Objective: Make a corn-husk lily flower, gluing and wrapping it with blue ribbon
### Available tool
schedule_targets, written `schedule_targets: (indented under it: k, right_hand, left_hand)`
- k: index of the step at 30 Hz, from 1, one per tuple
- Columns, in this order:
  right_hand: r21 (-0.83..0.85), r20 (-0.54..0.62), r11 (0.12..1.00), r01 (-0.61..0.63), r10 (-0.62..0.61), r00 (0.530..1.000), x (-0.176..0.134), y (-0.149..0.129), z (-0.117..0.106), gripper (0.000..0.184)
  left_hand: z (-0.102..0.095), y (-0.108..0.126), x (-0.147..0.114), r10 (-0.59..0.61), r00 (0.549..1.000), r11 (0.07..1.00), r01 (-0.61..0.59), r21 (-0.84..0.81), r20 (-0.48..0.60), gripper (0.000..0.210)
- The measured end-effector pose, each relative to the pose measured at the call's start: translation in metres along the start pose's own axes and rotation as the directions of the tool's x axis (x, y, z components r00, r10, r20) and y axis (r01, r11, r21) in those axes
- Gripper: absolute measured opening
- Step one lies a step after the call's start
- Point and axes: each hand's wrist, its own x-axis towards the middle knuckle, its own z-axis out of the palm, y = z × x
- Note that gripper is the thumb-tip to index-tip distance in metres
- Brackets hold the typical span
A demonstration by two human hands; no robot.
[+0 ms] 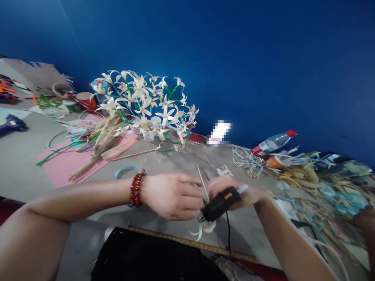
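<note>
In my right hand (pixel 224 185) is a black glue gun (pixel 219 205), with a pale glue stick poking from its back end and a black cord hanging down. My left hand (pixel 174 197), with a red bead bracelet (pixel 136 189) at its wrist, is closed right beside the gun's front end. Its fingertips are hidden, so what they grip does not show. A thin wooden stick (pixel 202 181) slants up between the hands. Just under the gun, a white-petalled flower (pixel 206 227) shows partly; I cannot tell whether it joins the stick.
White handmade flowers (pixel 140 93) on green stems stand in cups (pixel 148 132) at the back. Dried husks (pixel 102 150) lie on pink paper (pixel 55 164) at left. At right are a tilted bottle (pixel 274 143) and scattered scraps. A blue glue gun (pixel 13 125) lies far left.
</note>
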Motion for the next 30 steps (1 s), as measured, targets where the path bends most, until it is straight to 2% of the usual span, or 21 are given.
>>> schedule_targets:
  k: [8,13,20,30]
  right_hand:
    - [-0.052,0.024,0.998,-0.046,0.047,0.999,0.001,-0.007,0.0,0.031]
    - [-0.07,0.02,0.996,-0.055,0.057,0.998,-0.002,-0.01,0.0,0.03]
    - [-0.102,0.027,0.994,-0.047,0.05,0.998,-0.004,-0.011,-0.001,0.025]
    - [-0.102,0.038,0.993,-0.059,0.063,0.997,-0.002,-0.013,-0.004,0.023]
  left_hand:
    - [-0.001,-0.001,0.002,-0.01,0.999,1.0,0.009,-0.011,-0.032,0.02]
    - [-0.001,0.0,0.003,-0.006,1.0,1.0,0.006,-0.012,0.005,0.022]
    - [-0.002,-0.001,0.005,-0.012,1.0,1.0,0.011,-0.02,-0.027,0.023]
    - [-0.002,0.0,0.003,-0.014,0.999,1.0,0.015,-0.006,0.05,0.025]
